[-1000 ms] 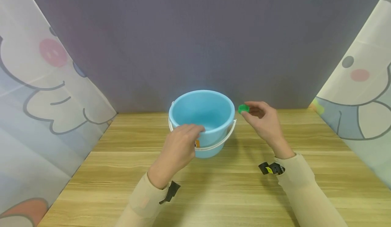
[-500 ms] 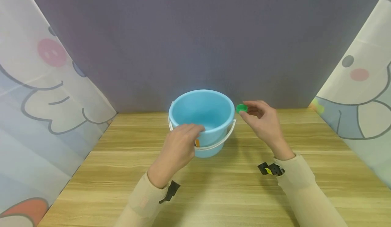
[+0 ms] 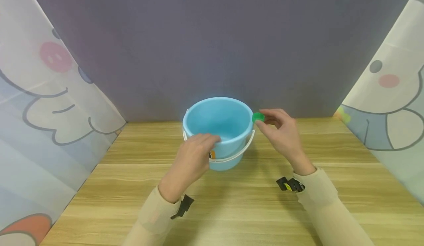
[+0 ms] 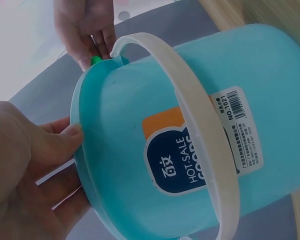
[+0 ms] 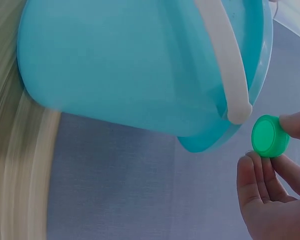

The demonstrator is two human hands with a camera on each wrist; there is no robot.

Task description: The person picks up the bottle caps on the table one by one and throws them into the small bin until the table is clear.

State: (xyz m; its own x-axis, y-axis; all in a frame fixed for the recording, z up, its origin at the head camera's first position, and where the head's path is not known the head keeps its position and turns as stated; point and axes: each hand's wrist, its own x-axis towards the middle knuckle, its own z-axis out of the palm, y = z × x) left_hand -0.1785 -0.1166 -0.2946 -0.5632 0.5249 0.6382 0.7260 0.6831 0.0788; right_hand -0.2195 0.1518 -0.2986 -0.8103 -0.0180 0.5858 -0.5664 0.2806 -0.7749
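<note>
A light blue bucket (image 3: 228, 150) stands upright on the table, its white handle (image 4: 190, 100) hanging down across the front. My left hand (image 3: 195, 155) grips the near rim, thumb outside and fingers over the edge, as the left wrist view shows. Between thumb and fingertips my right hand (image 3: 281, 132) pinches a small green bottle cap (image 5: 269, 136), right beside the bucket's right rim. In the right wrist view the cap's round face is turned toward the bucket. An orange and dark blue label (image 4: 175, 160) is stuck on the bucket's side.
The wood-grain table (image 3: 132, 187) extends to a dark grey panel (image 3: 218, 39) just behind the bucket. Curtains with cartoon prints, a left curtain (image 3: 39, 102) and a right curtain (image 3: 391, 102), line both sides.
My right hand has moved slightly left, bringing the green bottle cap from a small gap away up to the bucket's right rim. My left hand keeps its grip on the rim.
</note>
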